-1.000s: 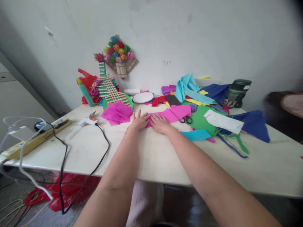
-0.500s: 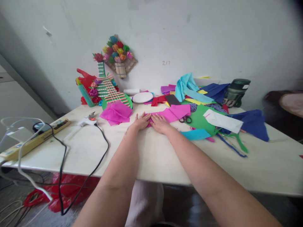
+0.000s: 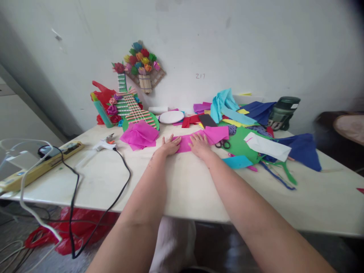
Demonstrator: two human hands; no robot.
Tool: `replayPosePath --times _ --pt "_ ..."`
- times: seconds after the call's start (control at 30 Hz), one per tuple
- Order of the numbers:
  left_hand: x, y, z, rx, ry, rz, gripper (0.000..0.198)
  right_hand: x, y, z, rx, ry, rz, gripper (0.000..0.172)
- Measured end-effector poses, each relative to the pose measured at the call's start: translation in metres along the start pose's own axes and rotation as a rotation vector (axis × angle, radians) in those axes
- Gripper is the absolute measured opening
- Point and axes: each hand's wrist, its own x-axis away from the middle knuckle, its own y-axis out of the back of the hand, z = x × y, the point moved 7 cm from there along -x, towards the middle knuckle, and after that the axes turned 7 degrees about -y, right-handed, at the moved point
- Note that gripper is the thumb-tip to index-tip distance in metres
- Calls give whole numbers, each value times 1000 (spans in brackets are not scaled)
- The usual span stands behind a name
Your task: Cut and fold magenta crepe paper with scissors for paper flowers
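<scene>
A long strip of pink crepe paper (image 3: 184,144) lies across the middle of the table. My left hand (image 3: 171,145) rests flat on its left end, fingers stretched out. Farther along the strip, my right hand (image 3: 200,145) presses down with its fingers spread. Between the two hands a stretch of the pink paper shows. To the left sits a loose heap of pink paper (image 3: 140,135), apart from my left hand. Black-handled scissors (image 3: 223,144) lie just right of my right hand, their blades hidden.
A hot glue gun (image 3: 104,145) with a black cord and a yellow power strip (image 3: 42,167) are at left. Behind stands a flower-trimmed paper guitar (image 3: 129,104). Coloured paper, a phone (image 3: 207,120) and a dark green bottle (image 3: 283,113) crowd the back right.
My right hand has slid to the right along the pink strip, widening the gap between my hands and baring more paper. My left hand has stayed nearly in place.
</scene>
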Motion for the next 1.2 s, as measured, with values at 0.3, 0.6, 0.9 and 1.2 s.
replayPosePath --times 0.3,0.6,0.9,1.2 --pt "0 1 1 25 9 -23 65 6 -15 33 -69 255 107 62" --pt "2 2 2 14 24 -26 63 -1 -20 13 -42 155 182 61" --pt "9 4 23 32 140 -86 63 3 -17 15 -83 157 174 66" --pt "17 17 29 0 246 -167 61 3 -16 17 -62 163 171 65"
